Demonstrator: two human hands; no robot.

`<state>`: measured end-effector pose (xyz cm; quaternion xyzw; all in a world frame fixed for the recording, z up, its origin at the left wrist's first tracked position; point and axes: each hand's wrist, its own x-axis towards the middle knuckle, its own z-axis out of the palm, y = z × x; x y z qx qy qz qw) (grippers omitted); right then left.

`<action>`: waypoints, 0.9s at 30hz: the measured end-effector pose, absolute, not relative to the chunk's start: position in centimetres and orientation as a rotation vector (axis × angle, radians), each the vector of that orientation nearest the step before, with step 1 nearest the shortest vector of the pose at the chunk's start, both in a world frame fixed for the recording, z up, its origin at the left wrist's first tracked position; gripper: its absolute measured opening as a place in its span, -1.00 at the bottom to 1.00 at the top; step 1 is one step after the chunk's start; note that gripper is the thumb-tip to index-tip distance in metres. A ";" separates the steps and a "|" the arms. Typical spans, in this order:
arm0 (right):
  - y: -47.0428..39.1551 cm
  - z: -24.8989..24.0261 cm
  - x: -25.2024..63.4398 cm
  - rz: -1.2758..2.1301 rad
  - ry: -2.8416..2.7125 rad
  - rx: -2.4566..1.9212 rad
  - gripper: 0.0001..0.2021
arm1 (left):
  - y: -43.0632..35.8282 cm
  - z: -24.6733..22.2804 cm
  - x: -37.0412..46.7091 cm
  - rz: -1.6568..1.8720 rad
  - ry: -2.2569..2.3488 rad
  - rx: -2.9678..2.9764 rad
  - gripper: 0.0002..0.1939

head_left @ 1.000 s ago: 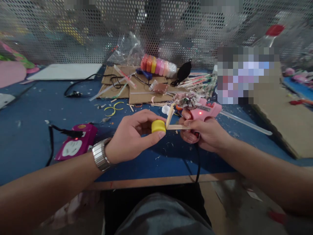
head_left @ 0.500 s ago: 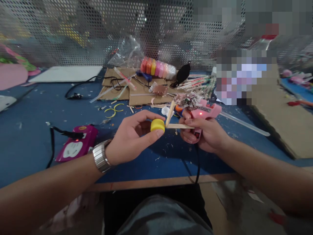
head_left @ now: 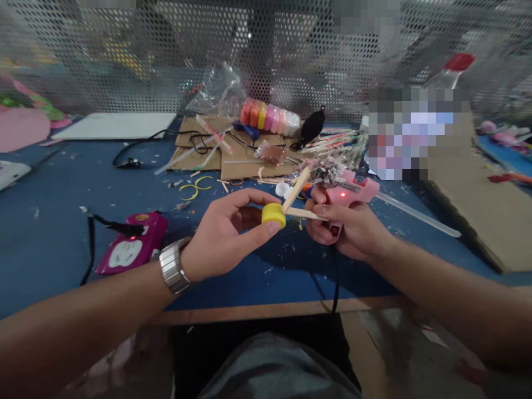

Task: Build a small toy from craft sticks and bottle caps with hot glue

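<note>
Between the thumb and fingers of my left hand [head_left: 226,235] is a round yellow piece [head_left: 273,215]. Two pale wooden stick pieces meet in a V at its right side, one slanting up [head_left: 296,190] and one running right [head_left: 302,213] to the fingers of my right hand [head_left: 347,224]. That hand is also wrapped round a pink glue gun [head_left: 353,189] with a lit red light. A clear glue stick [head_left: 419,215] sticks out of the gun's back. The gun's nozzle is hard to make out against the clutter behind it.
A magenta power socket [head_left: 135,243] with a plugged-in black cable lies left. Behind are cardboard [head_left: 245,169], colourful tubs in plastic [head_left: 270,116], a black item [head_left: 312,127] and many straws [head_left: 338,145]. Yellow curved pieces [head_left: 189,192] lie mid-table. A large cardboard sheet [head_left: 477,199] is right.
The yellow piece has moved slightly right, towards my right hand. The upper stick now leans further right, and the angle between the sticks looks narrower.
</note>
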<state>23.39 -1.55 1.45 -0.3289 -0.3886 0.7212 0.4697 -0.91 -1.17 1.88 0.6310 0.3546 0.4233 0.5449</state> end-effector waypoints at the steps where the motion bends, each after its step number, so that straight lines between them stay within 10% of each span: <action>1: -1.5 1.4 23.4 1.766 -0.953 -0.810 -0.67 | -1.2 1.9 -0.9 1.000 0.839 1.494 -0.64; 27: -1.7 1.1 23.5 1.769 -1.023 -0.841 -0.67 | -1.1 1.5 -0.9 0.963 0.818 1.549 -0.67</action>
